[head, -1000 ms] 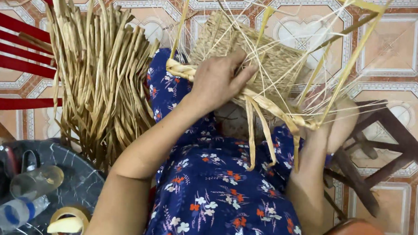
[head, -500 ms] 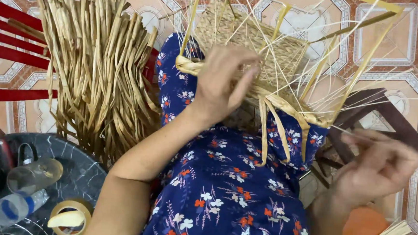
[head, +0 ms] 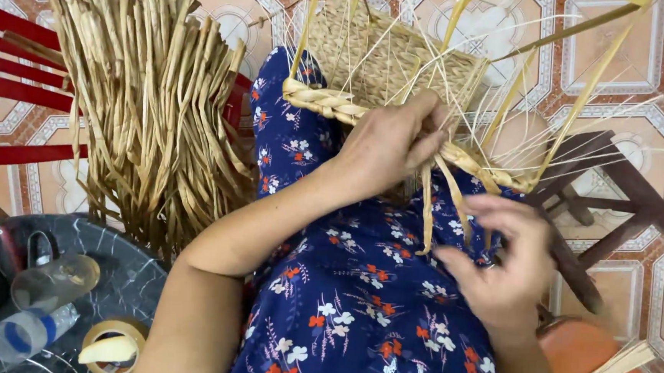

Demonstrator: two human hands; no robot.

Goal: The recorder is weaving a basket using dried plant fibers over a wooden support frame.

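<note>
Fingers (head: pixel 419 138) press the basket (head: pixel 386 59) rim (right hand (head: pixel 503 270) just below).

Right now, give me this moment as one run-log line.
left hand: pressing braided rim of woven basket | right hand: pinching loose straw strands | straw bundle: on red chair, untouched

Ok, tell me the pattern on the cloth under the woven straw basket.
Dark blue cloth with white and orange-red flowers, clearest in the head view.
</note>
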